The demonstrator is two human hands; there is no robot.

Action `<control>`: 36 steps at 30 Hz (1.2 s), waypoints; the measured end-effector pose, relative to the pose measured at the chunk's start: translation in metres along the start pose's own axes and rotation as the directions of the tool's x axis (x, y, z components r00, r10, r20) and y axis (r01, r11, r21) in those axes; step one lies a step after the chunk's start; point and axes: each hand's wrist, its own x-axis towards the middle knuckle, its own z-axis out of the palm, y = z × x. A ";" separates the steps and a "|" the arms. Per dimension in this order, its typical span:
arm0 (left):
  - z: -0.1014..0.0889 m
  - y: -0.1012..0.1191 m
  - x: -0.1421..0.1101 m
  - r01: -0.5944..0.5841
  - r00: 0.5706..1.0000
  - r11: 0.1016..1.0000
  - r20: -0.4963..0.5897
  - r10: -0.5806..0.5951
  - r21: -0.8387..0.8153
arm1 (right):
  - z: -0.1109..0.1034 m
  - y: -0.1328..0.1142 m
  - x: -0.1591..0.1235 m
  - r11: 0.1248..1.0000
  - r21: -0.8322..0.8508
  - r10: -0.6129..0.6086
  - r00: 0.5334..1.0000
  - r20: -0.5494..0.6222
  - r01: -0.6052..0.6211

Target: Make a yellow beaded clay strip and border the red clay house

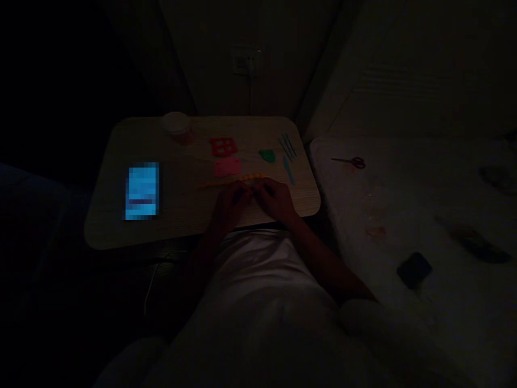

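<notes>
Bumpy orange strand (253,176) lying crosswise on table (183,210).

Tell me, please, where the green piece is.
In the head view, the green piece lies on the right half of the table, between the pink piece and the flat blue tool.

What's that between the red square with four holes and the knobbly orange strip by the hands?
A flat pink piece lies between the red square and the orange strip, as the head camera's view shows.
</notes>
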 end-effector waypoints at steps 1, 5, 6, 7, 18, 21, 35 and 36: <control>0.000 0.000 0.000 0.003 1.000 1.000 -0.001 -0.003 0.006 | 0.000 -0.001 0.000 1.000 -0.006 0.000 1.000 0.000 0.000; -0.001 0.000 0.000 0.008 1.000 1.000 -0.005 -0.008 0.017 | 0.000 -0.003 0.000 1.000 -0.016 0.009 1.000 0.009 -0.009; -0.001 0.001 0.000 0.014 1.000 1.000 -0.005 -0.014 0.017 | 0.000 -0.003 0.000 1.000 -0.013 0.008 1.000 0.011 -0.008; -0.001 0.001 0.000 0.022 1.000 1.000 -0.005 -0.022 0.017 | 0.000 -0.003 0.000 1.000 -0.009 0.008 1.000 0.012 -0.008; 0.000 0.000 0.000 0.016 1.000 1.000 -0.010 -0.016 0.007 | 0.000 -0.002 0.000 1.000 -0.001 -0.007 1.000 0.015 0.007; -0.001 0.000 0.000 0.012 1.000 1.000 -0.002 -0.012 0.012 | 0.000 -0.002 0.000 1.000 -0.008 -0.002 1.000 0.013 0.002; 0.000 0.004 0.000 0.032 0.999 0.999 0.001 -0.032 -0.009 | 0.000 -0.002 0.000 1.000 -0.027 -0.001 1.000 0.016 0.001; 0.000 0.003 0.000 0.033 0.999 0.999 0.003 -0.032 -0.011 | 0.000 -0.002 0.000 1.000 -0.026 -0.002 1.000 0.021 0.003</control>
